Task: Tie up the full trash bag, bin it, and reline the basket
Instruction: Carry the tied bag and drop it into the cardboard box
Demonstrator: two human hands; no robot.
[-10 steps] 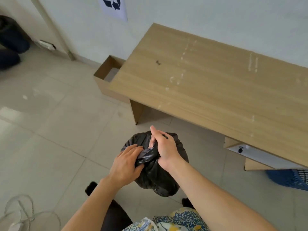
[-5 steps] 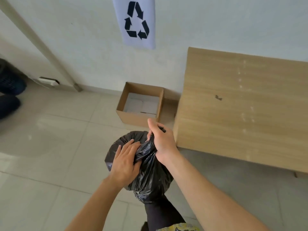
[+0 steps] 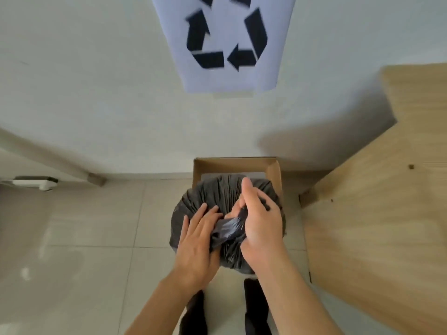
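Full black plastic trash bag (image 3: 212, 194) sits at centre frame, held by both hands over the near part of an open brown cardboard box (image 3: 274, 171) that stands on the floor against the white wall (image 3: 96, 81). Cannot tell whether the bag touches the box floor or rim. Right hand (image 3: 260, 220) has its fingers curled around the gathered, twisted neck of the bag, thumb pointing up-frame. Left hand (image 3: 199, 235) lies on the bag's left side, fingers fairly straight and close together, thumb tucked under the twisted neck.

Light wooden tabletop (image 3: 387, 201) fills the right of the frame, its near corner just beside the box's right wall; tight gap there. Pale tiled floor (image 3: 84, 238) to the left of the bag is open. Slanted beige post (image 3: 48, 155) meets the floor at middle left, a small white and black fixture (image 3: 33, 183) beside it.

White paper sheet with black recycling arrows (image 3: 227, 44) hangs on the wall at upper centre, top cut off and blurred. The bag hides most of the box's inside. Dark trouser legs (image 3: 256, 308) at the bottom edge, partly behind the forearms.
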